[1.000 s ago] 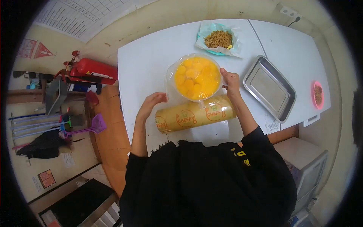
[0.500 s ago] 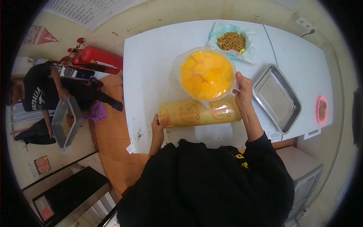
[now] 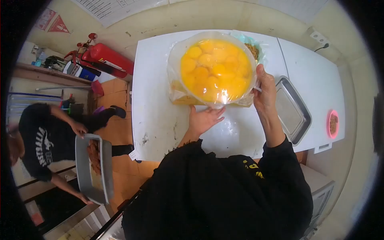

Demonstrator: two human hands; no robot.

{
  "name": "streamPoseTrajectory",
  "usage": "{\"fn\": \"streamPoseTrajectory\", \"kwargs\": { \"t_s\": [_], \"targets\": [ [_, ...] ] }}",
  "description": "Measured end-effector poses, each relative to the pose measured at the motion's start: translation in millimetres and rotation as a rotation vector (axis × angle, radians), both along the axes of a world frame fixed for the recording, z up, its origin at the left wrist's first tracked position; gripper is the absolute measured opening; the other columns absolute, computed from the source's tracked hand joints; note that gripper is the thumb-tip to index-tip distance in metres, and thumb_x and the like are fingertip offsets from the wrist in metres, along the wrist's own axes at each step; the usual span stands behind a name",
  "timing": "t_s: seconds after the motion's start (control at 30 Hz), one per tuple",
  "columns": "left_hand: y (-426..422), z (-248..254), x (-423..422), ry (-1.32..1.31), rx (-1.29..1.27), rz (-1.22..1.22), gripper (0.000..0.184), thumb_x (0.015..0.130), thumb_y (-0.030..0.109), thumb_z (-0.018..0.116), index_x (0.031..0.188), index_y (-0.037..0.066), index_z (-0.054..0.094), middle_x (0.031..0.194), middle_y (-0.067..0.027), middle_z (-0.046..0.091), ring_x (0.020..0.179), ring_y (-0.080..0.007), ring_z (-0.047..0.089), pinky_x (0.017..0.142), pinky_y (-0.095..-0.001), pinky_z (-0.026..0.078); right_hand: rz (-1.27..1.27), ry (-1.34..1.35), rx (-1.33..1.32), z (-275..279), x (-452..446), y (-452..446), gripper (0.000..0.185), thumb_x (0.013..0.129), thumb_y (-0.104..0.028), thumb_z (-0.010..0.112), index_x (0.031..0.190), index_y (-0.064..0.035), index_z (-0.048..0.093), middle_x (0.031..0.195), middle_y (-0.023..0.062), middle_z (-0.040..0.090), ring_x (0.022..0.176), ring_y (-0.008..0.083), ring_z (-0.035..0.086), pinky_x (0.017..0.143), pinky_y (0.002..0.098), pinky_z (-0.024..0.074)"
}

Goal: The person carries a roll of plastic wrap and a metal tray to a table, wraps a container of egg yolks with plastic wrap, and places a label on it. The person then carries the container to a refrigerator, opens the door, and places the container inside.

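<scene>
Head view: the film-covered bowl of yolks (image 3: pixel 216 70) is above the table (image 3: pixel 154 120), its rim pinched between the right hand's (image 3: pixel 267 92) thumb and fingers. The left hand (image 3: pixel 204 120) spreads its fingers at the near edge; contact unclear. The bowl hides most of the film roll (image 3: pixel 182 99) and part of the lined dish (image 3: pixel 260 45); a metal tray (image 3: pixel 295 112) lies beyond the right wrist

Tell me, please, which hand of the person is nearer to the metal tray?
Right. The right hand grips the bowl of yolks at its right side, just left of the metal tray. The left hand, open by the bowl's lower edge, is farther left.
</scene>
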State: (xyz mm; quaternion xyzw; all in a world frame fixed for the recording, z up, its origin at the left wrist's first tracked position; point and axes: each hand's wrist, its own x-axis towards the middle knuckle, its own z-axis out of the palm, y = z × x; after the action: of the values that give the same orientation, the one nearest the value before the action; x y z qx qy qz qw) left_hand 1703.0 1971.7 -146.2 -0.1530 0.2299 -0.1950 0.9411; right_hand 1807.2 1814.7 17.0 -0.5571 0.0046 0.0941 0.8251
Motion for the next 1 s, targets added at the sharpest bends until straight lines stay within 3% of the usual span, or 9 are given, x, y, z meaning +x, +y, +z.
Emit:
{"fn": "streamPoseTrajectory", "kwargs": {
  "t_s": [0.07, 0.37, 0.43, 0.67, 0.8, 0.97, 1.0],
  "targets": [
    [5.2, -10.5, 12.4, -0.52, 0.186, -0.019, 0.077, 0.077, 0.065, 0.026, 0.125, 0.005, 0.03, 0.134, -0.0152, 0.024, 0.121, -0.0297, 0.027, 0.1, -0.0439, 0.019, 0.014, -0.038, -0.031, 2.8, -5.5, -3.2, 0.042, 0.073, -0.046, 0.061, 0.062, -0.0054, 0.058, 0.051, -0.002, 0.05, 0.041, 0.0044, 0.041, 0.036, 0.0179, 0.0298],
    [28.1, -13.3, 48.5, -0.54, 0.428, 0.122, 0.063, 0.078, 0.05, 0.035, 0.121, 0.005, 0.036, 0.125, -0.0128, 0.034, 0.112, -0.0267, 0.035, 0.094, -0.0397, 0.028, 0.146, -0.078, -0.086, -37.1, -29.7, -19.0, 0.04, 0.076, -0.041, 0.059, 0.06, -0.0045, 0.059, 0.051, -0.0007, 0.052, 0.039, 0.0038, 0.042, 0.035, 0.0182, 0.0297],
    [34.8, -17.6, 47.6, -0.533, 0.473, 0.129, 0.059, 0.078, 0.046, 0.037, 0.12, 0.005, 0.037, 0.122, -0.0122, 0.037, 0.11, -0.026, 0.037, 0.092, -0.0387, 0.03, 0.121, 0.039, -0.092, -48.3, -34.2, -17.1, 0.039, 0.077, -0.039, 0.059, 0.06, -0.004, 0.059, 0.05, -0.0013, 0.051, 0.038, 0.0034, 0.04, 0.035, 0.018, 0.0288],
    [57.6, -37.0, 46.6, -0.476, 0.682, 0.117, 0.047, 0.079, 0.034, 0.044, 0.116, 0.004, 0.042, 0.113, -0.0101, 0.046, 0.103, -0.0234, 0.045, 0.086, -0.0351, 0.037, 0.167, 0.074, -0.094, -110.0, -26.2, -19.3, 0.04, 0.076, -0.041, 0.06, 0.062, -0.0031, 0.061, 0.047, -0.0018, 0.05, 0.035, 0.0039, 0.037, 0.032, 0.0183, 0.0257],
    [94.8, -46.8, 38.9, -0.4, 0.979, -0.04, 0.04, 0.08, 0.026, 0.048, 0.113, 0.004, 0.045, 0.109, -0.0089, 0.051, 0.099, -0.0219, 0.049, 0.083, -0.033, 0.041, 0.21, 0.141, -0.05, -127.3, -22.5, -23.2, 0.036, 0.077, -0.036, 0.06, 0.063, -0.0025, 0.061, 0.048, -0.0019, 0.049, 0.035, 0.0036, 0.037, 0.033, 0.0181, 0.0246],
    [160.2, -56.7, 20.8, -0.025, 1.356, -0.41, 0.03, 0.079, 0.018, 0.047, 0.106, 0.004, 0.052, 0.1, -0.0072, 0.057, 0.089, -0.0186, 0.054, 0.076, -0.0283, 0.044, 0.297, 0.066, -0.089, -137.8, -15.0, -29.7, 0.029, 0.078, -0.028, 0.06, 0.065, -0.0017, 0.063, 0.047, -0.0032, 0.047, 0.036, 0.0026, 0.034, 0.033, 0.0186, 0.0238],
    [149.0, -24.4, 22.1, 0.138, 1.52, -0.419, 0.031, 0.079, 0.018, 0.047, 0.106, 0.004, 0.052, 0.1, -0.0066, 0.057, 0.088, -0.0173, 0.054, 0.074, -0.0291, 0.044, 0.305, 0.026, -0.084, -135.5, -13.1, -31.2, 0.027, 0.078, -0.026, 0.06, 0.066, -0.0016, 0.063, 0.047, -0.0039, 0.046, 0.036, 0.0024, 0.033, 0.032, 0.0188, 0.0232]
  ]
}}
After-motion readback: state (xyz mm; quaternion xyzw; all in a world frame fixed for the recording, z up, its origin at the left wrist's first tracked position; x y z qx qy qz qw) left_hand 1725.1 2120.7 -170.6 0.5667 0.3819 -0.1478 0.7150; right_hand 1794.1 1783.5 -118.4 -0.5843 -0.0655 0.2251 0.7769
